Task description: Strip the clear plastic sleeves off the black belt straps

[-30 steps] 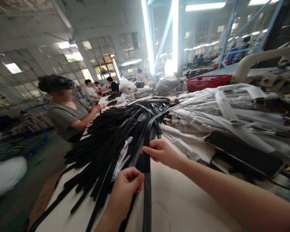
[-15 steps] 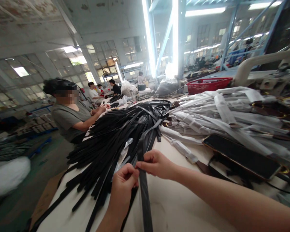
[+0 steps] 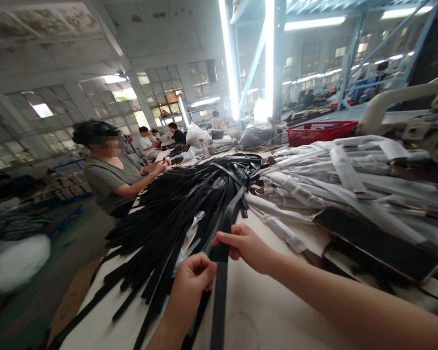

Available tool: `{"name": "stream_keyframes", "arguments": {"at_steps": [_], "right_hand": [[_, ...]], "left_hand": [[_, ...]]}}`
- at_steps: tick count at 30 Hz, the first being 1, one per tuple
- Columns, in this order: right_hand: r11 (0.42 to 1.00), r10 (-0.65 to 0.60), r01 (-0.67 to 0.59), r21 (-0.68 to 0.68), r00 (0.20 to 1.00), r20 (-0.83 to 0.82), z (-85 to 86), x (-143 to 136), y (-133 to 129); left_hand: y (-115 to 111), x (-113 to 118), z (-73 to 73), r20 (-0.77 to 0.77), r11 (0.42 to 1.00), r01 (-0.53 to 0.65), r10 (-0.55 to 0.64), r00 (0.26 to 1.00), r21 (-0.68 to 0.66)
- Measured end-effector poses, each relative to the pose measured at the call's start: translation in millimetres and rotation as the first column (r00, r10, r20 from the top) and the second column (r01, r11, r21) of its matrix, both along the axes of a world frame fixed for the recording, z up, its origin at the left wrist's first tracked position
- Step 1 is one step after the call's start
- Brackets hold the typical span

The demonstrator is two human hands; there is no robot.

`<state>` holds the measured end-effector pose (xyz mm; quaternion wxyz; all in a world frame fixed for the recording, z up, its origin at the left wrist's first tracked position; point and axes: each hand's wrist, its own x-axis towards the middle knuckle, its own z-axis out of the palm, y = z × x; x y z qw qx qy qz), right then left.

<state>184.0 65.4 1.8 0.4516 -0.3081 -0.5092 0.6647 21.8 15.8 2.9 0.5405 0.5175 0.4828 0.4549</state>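
Note:
A long black strap (image 3: 219,296) runs from the pile toward me, its lower length shinier than the dark patch between my hands. At its left edge my left hand (image 3: 195,279) is closed in a pinch on it, the tips partly hidden. Slightly higher, my right hand (image 3: 246,245) reaches across the strap with thumb and forefinger pressed together and the other fingers curled. Whether a thin film is also between the fingers, I cannot tell. Beside my hands spreads a large heap of black straps (image 3: 168,218), with a scrap of clear plastic (image 3: 195,221) on it.
White-wrapped straps (image 3: 295,189) with brown ends and brass rings pile up on the right, near a black flat case (image 3: 375,243). Behind them stand a red basket (image 3: 319,133) and a sewing machine (image 3: 416,129). A co-worker (image 3: 107,170) works at the table's left side.
My fingertips, which met at the strap's left edge, have moved apart; the right hand sits higher over the strap. A dark patch with a crosswise line now shows between them. The view has shifted slightly.

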Motion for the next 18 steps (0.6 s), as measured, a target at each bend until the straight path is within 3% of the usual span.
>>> {"name": "stream_keyframes", "arguments": {"at_steps": [3, 5, 7, 11, 15, 18], "right_hand": [[0.970, 0.029, -0.074, 0.232, 0.981, 0.190, -4.1, -5, -9], [0.959, -0.010, -0.062, 0.275, 0.968, 0.252, -6.9, -8, -11], [0.968, -0.026, -0.045, 0.249, 0.961, 0.276, -9.7, -9, -9], [0.977, 0.055, -0.107, 0.182, 0.961, 0.271, -15.0, -12, -7], [0.966, 0.088, -0.177, 0.187, 0.909, 0.407, -20.0, -15, -13], [0.972, 0.120, -0.190, 0.137, 0.907, 0.403, -20.2, -17, -15]], "left_hand": [[-1, 1, 2.6, 0.034, 0.996, -0.080, 0.079, 0.996, 0.025], [-2, 1, 5.9, 0.053, 0.995, -0.102, 0.101, 0.993, 0.019], [-3, 1, 8.2, 0.062, 0.994, -0.113, 0.113, 0.992, -0.006], [-4, -1, 6.2, 0.054, 0.991, -0.128, 0.130, 0.990, -0.028], [0, -3, -1.1, -0.030, 0.974, -0.217, 0.219, 0.975, 0.065], [1, -4, -1.9, -0.040, 0.967, -0.236, 0.240, 0.970, 0.091]]}}
